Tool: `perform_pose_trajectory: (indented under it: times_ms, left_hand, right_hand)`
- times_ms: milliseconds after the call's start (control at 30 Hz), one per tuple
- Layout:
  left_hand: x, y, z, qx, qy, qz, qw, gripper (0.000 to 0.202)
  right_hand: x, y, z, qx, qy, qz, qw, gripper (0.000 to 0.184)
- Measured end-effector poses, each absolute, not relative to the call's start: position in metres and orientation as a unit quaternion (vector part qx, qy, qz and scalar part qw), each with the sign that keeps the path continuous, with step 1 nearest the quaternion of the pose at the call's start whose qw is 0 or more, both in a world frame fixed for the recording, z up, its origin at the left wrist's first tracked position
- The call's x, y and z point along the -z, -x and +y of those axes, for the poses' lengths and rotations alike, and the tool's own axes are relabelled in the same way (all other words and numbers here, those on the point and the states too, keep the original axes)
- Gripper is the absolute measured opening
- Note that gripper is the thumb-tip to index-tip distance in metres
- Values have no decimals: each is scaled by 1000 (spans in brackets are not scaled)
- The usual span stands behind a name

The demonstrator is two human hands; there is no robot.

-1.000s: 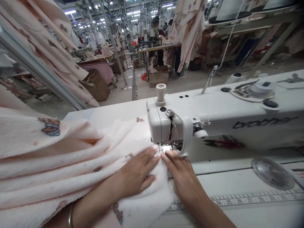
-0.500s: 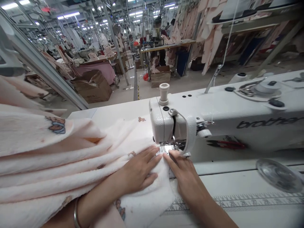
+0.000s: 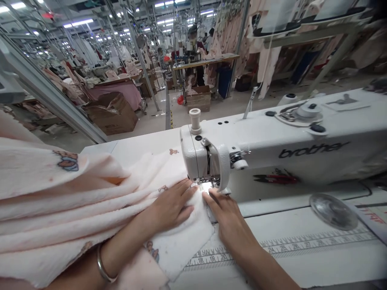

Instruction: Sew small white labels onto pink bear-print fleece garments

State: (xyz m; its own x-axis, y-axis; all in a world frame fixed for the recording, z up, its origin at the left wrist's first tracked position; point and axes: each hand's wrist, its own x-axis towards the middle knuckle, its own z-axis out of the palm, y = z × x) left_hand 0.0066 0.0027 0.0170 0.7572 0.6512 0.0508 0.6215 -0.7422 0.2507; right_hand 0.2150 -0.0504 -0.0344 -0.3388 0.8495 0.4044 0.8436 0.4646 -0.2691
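The limp, light pink fleece lay folded across the desk up to the presser foot of the sewing machine, best steadied as it was, the left hand and right hand pressing it with flat, slightly spread fingers, not pinching.

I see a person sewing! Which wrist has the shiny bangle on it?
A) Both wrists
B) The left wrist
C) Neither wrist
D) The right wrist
B. The metal bangle circles the wrist behind the left hand, while the wrist behind the right hand looks bare.
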Motion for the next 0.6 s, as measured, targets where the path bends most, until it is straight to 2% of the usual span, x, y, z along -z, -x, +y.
perform_pose_trajectory:
  times_ms: [200,433,600]
  left_hand:
    - [-19,-7,-1,-84,-935,331,100,43]
    - [-13,-3,1,-132,-922,356,79,53]
    - [-46,36,-44,-98,-889,440,78,53]
  right_hand:
    - [29,-218,-54,7,502,-819,278,57]
    - [27,-176,-60,70,501,-815,284,35]
    - [17,-188,-87,21,468,-843,266,35]
